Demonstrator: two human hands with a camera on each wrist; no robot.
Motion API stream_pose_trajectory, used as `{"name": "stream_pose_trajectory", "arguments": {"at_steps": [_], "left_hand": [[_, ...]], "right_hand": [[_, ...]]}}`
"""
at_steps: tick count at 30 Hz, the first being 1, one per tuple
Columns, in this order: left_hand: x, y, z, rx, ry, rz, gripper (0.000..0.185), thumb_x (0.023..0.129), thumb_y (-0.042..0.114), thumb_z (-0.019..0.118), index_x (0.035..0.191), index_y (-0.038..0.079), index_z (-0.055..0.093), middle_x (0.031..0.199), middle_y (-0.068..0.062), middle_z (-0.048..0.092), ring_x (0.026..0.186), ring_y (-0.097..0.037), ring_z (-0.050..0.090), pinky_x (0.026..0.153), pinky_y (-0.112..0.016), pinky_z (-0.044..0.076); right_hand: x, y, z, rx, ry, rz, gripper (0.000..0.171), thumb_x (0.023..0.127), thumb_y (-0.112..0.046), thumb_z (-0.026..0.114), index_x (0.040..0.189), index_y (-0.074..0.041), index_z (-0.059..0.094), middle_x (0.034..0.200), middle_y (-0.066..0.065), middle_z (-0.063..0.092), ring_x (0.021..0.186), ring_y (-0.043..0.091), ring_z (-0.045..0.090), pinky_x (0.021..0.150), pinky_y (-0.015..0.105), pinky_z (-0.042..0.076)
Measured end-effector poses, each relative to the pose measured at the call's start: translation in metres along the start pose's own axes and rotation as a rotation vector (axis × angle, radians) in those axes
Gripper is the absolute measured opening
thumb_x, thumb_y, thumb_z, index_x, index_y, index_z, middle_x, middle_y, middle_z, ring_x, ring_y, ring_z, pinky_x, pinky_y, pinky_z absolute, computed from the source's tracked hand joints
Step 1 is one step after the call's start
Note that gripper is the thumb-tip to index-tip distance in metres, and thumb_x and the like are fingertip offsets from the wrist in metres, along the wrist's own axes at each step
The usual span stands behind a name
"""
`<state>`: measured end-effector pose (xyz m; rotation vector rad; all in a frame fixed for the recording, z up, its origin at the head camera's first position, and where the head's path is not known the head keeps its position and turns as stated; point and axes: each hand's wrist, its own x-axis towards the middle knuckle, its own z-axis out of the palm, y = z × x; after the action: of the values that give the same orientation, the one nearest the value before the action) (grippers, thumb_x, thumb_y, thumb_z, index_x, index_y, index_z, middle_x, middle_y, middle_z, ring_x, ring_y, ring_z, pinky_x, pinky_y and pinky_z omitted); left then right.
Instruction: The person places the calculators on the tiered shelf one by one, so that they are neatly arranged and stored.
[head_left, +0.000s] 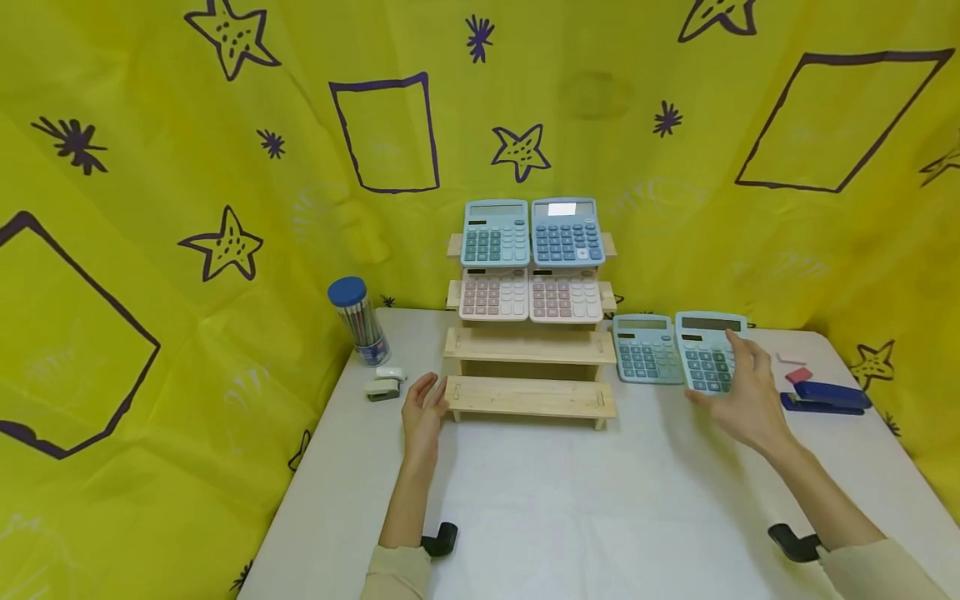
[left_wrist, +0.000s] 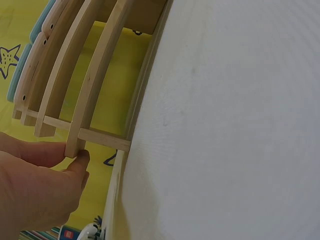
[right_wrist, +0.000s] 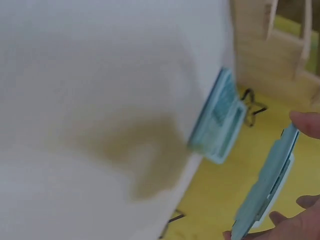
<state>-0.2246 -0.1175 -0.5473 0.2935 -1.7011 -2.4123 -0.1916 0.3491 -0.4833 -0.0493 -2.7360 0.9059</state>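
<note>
My right hand [head_left: 746,400] grips a light-blue calculator [head_left: 705,360] by its edges, thumb on one side and fingers on the other. In the right wrist view this calculator [right_wrist: 267,187] is raised off the table. A second light-blue calculator [head_left: 647,354] lies on the table to its left. My left hand [head_left: 423,421] pinches the left end of the lowest board of a wooden step rack [head_left: 525,393]; the left wrist view shows thumb and finger at that board end [left_wrist: 75,145]. On the upper steps stand two blue calculators [head_left: 495,237] and, below them, two pinkish-white calculators [head_left: 495,298].
Right of the rack lie a dark-blue stapler [head_left: 825,398] and a pink eraser [head_left: 798,375]. On the left stand a blue-lidded tub of pencils [head_left: 360,321] and a small pale stapler [head_left: 382,389]. A yellow patterned curtain [head_left: 600,92] hangs behind the white table [head_left: 555,500].
</note>
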Motion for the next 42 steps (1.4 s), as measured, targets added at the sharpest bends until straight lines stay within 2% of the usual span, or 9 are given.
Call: {"name": "stream_pose_trajectory", "arguments": {"at_steps": [8,15,22,29,35,40,42], "left_hand": [[0.001,-0.001,0.001,0.010,-0.002,-0.007,0.062,0.089,-0.025,0.047,0.148,-0.007,0.042,0.157,-0.027,0.041,0.143,-0.041,0.048,0.088,-0.017,0.052],[0.000,0.001,0.001,0.014,-0.004,-0.007,0.061,0.090,-0.025,0.047,0.147,-0.006,0.042,0.157,-0.024,0.041,0.143,-0.039,0.049,0.089,-0.018,0.052],[0.002,0.000,0.002,0.019,-0.002,-0.006,0.060,0.090,-0.025,0.047,0.147,-0.007,0.042,0.156,-0.025,0.041,0.143,-0.039,0.049,0.088,-0.018,0.052],[0.003,-0.001,0.000,0.013,-0.005,-0.010,0.061,0.089,-0.025,0.047,0.147,-0.007,0.043,0.157,-0.025,0.041,0.143,-0.039,0.049,0.084,-0.017,0.053],[0.003,0.000,-0.001,0.011,-0.001,-0.012,0.061,0.089,-0.024,0.048,0.147,-0.006,0.044,0.157,-0.024,0.042,0.143,-0.038,0.050,0.089,-0.018,0.053],[0.004,-0.001,-0.001,0.016,0.009,-0.010,0.061,0.089,-0.024,0.048,0.147,-0.006,0.044,0.156,-0.024,0.043,0.142,-0.039,0.050,0.091,-0.019,0.053],[0.004,-0.002,-0.002,0.015,0.013,-0.011,0.062,0.088,-0.025,0.048,0.147,-0.006,0.044,0.156,-0.024,0.043,0.142,-0.039,0.050,0.088,-0.019,0.053]], "right_hand": [[-0.032,-0.055,-0.002,0.045,-0.050,-0.152,0.118,0.077,-0.012,0.090,0.167,-0.007,0.014,0.161,0.036,0.016,0.122,0.063,0.040,0.093,0.081,0.038],[-0.046,-0.092,0.018,0.072,-0.080,-0.276,0.116,0.072,-0.008,0.093,0.164,-0.009,0.023,0.159,0.030,0.026,0.118,0.057,0.050,0.090,0.076,0.045],[-0.043,-0.125,0.044,0.069,-0.127,-0.356,0.107,0.071,-0.009,0.094,0.160,-0.012,0.035,0.160,0.026,0.030,0.124,0.057,0.051,0.092,0.075,0.045],[-0.031,-0.157,0.068,0.070,-0.182,-0.362,0.101,0.073,-0.016,0.092,0.159,-0.014,0.038,0.163,0.024,0.027,0.140,0.055,0.037,0.103,0.081,0.030],[-0.019,-0.182,0.092,0.064,-0.194,-0.324,0.100,0.073,-0.024,0.091,0.158,-0.015,0.039,0.162,0.024,0.028,0.140,0.054,0.037,0.109,0.080,0.022],[-0.009,-0.199,0.113,0.084,-0.171,-0.284,0.100,0.073,-0.024,0.091,0.158,-0.012,0.040,0.162,0.024,0.029,0.142,0.051,0.034,0.109,0.078,0.023],[-0.006,-0.206,0.121,0.090,-0.159,-0.275,0.099,0.073,-0.023,0.091,0.158,-0.010,0.040,0.162,0.024,0.029,0.142,0.050,0.034,0.107,0.075,0.028]]}}
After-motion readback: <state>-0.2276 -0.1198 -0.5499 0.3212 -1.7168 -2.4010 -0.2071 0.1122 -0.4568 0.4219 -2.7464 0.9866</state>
